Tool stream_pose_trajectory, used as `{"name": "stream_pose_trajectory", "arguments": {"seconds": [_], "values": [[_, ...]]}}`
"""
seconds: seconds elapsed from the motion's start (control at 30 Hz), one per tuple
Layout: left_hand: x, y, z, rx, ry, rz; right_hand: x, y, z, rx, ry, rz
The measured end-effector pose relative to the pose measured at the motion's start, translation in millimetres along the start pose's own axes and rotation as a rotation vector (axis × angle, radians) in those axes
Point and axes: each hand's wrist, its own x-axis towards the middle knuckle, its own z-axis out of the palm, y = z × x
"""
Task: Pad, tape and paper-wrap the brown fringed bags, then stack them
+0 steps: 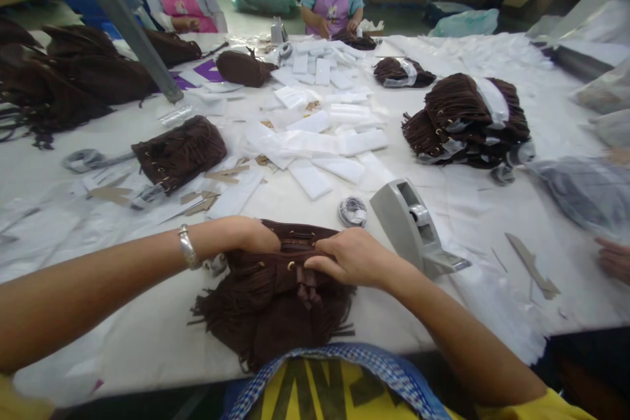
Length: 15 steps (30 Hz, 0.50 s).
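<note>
A dark brown fringed drawstring bag (283, 315) lies at the table's near edge, its mouth toward the far side and gold eyelets along the rim. My left hand (253, 236) reaches into the bag's mouth, so its fingers are hidden inside. My right hand (349, 256) grips the rim on the right, thumb outside and the other fingers over the edge. A tassel (308, 285) hangs from the drawstring below my right thumb. Right of that hand stands a grey tape dispenser (418, 226), with a coil of cord (352, 211) to its left.
White foam pieces (315, 138) cover the middle. Another fringed bag (182, 151) lies left, and stacked bags (467, 121) lie right. A metal post (132, 33) rises at back left. Two co-workers in aprons (332, 3) are across the table; another person's hand (615, 259) shows at right.
</note>
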Motion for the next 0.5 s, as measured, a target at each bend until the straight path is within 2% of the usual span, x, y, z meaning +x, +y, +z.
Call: {"name": "stream_pose_trajectory", "arguments": {"seconds": [0.13, 0.27, 0.33, 0.37, 0.4, 0.5], "values": [[3.7, 4.3, -11.9, -0.034, -0.071, 0.106, 12.9, 6.1, 3.7, 0.167, -0.022, -0.048], [14.6, 14.3, 4.8, -0.016, -0.199, 0.138, 24.9, 7.6, 11.3, 0.26, -0.203, -0.071], [17.4, 19.7, 15.4, 0.003, -0.204, 0.124, 24.9, 9.4, 13.3, 0.346, -0.211, -0.09], [17.2, 21.9, 18.4, 0.009, -0.179, 0.119, 22.9, 12.5, 14.0, 0.392, -0.125, -0.068], [15.8, 23.3, 19.3, 0.014, -0.146, 0.116, 19.6, 17.6, 14.9, 0.415, 0.017, -0.006], [7.6, 21.9, 11.2, 0.043, 0.012, 0.081, 5.0, 42.3, 22.5, 0.212, 0.492, 0.368]]}}
